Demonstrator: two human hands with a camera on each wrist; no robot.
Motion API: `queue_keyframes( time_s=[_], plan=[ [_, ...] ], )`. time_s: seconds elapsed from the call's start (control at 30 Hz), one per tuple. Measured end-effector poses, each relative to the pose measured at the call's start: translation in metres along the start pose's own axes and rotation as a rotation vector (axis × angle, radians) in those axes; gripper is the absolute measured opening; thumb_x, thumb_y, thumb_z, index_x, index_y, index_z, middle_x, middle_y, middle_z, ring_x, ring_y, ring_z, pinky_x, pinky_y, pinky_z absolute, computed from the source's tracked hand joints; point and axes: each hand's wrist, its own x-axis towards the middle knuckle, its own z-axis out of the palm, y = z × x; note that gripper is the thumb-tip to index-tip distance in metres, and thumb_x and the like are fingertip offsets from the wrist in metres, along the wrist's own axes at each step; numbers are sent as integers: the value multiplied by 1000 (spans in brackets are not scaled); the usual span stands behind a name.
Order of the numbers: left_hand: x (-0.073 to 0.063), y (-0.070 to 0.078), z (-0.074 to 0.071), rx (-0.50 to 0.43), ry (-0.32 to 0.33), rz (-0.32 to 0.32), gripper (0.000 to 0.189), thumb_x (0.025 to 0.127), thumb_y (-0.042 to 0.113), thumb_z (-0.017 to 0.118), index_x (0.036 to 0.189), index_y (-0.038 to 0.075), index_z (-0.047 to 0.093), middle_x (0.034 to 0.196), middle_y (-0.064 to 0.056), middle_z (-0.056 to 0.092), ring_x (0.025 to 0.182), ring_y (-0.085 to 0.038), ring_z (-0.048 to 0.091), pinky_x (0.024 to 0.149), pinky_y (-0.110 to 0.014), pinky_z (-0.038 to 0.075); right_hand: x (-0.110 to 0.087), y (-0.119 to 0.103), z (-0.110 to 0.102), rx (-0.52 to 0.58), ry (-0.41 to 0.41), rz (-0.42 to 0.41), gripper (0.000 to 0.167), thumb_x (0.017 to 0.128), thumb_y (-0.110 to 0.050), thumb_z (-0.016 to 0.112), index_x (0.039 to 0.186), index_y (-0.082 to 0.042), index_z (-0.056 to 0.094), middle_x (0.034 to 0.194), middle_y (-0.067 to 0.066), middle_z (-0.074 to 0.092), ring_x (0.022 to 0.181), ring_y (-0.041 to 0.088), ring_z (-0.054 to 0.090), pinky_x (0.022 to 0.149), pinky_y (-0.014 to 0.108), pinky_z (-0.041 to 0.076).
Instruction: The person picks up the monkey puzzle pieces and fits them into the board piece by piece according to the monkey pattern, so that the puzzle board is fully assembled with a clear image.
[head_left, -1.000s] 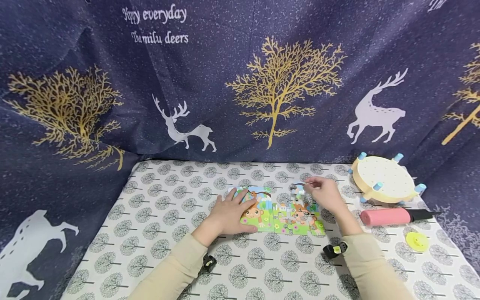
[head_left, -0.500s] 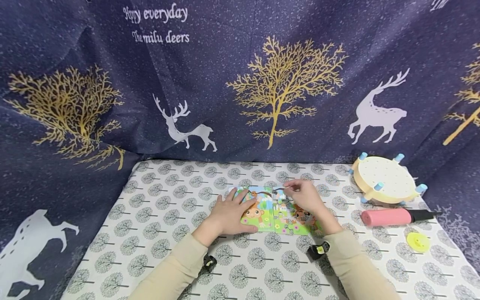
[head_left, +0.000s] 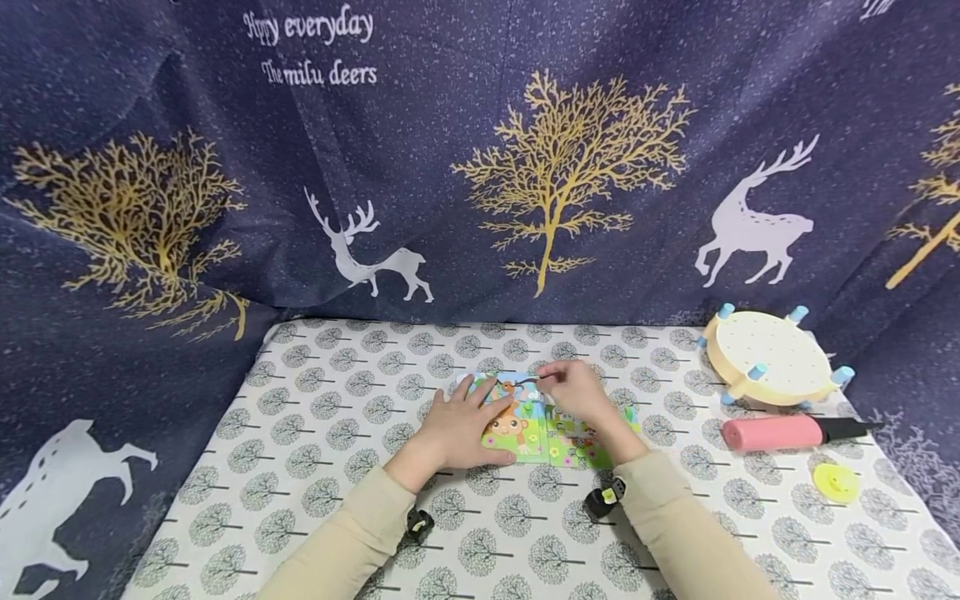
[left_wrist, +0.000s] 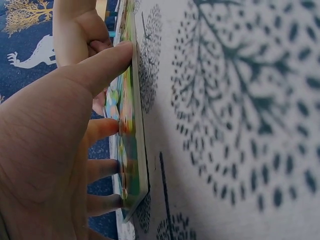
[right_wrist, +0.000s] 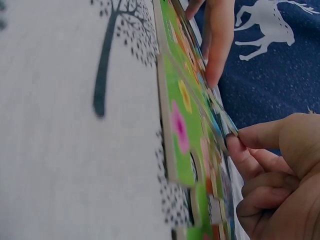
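Note:
My left hand (head_left: 459,432) lies spread on a picture board (head_left: 531,447) printed with a cartoon monkey on grass. In the left wrist view its fingertips (left_wrist: 107,127) press the board's face. My right hand (head_left: 581,396) pinches a thin jigsaw puzzle piece (right_wrist: 224,115) between thumb and finger, tilted over the board's upper right corner. Beside that board lies a partly assembled jigsaw puzzle (head_left: 581,456) of a similar scene, partly covered by my right hand. Loose joints and gaps between its pieces (right_wrist: 182,125) show in the right wrist view.
At the right stand a round cream board with blue pegs (head_left: 768,354), a pink hand pump (head_left: 772,434) with a black nozzle, and a yellow disc (head_left: 835,483). A tree-patterned cloth (head_left: 360,350) covers the table. Behind hangs a dark blue curtain (head_left: 450,167).
My right hand has carried the puzzle piece leftward, from above the jigsaw's right part to the corner of the picture board. The left hand has stayed in place.

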Motion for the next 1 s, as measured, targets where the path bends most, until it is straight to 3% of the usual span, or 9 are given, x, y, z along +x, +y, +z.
queue_keyframes(
  time_s=[0.2, 0.53, 0.77, 1.0],
  plan=[
    [0, 0, 0, 0, 8, 4, 98, 84, 84, 57, 165, 35, 30, 172, -5, 20, 154, -45, 19, 113, -77, 25, 2, -2, 6, -54, 24, 24, 23, 95, -16, 69, 115, -10, 77, 102, 5, 74, 78, 19, 64, 66, 31, 54],
    [0, 1, -1, -11, 1, -4, 98, 84, 83, 59, 165, 36, 30, 173, -4, 19, 155, -45, 17, 113, -78, 24, 1, -6, 9, -83, 37, 27, 23, 96, -20, 71, 116, -11, 78, 103, 5, 75, 78, 18, 66, 68, 33, 55],
    [2, 2, -2, -15, -16, -12, 99, 83, 84, 58, 164, 34, 33, 172, -5, 20, 154, -45, 18, 113, -78, 25, -3, -3, 0, -43, 43, 16, 20, 100, -20, 69, 116, -10, 77, 110, 7, 74, 87, 20, 68, 71, 34, 57],
    [4, 4, 0, -13, -13, -24, 97, 84, 84, 56, 164, 35, 32, 172, -6, 20, 154, -47, 18, 112, -79, 24, -7, 4, -11, -72, 65, -34, 17, 98, -21, 71, 111, -11, 78, 104, 5, 74, 89, 22, 67, 71, 35, 55]
  ],
)
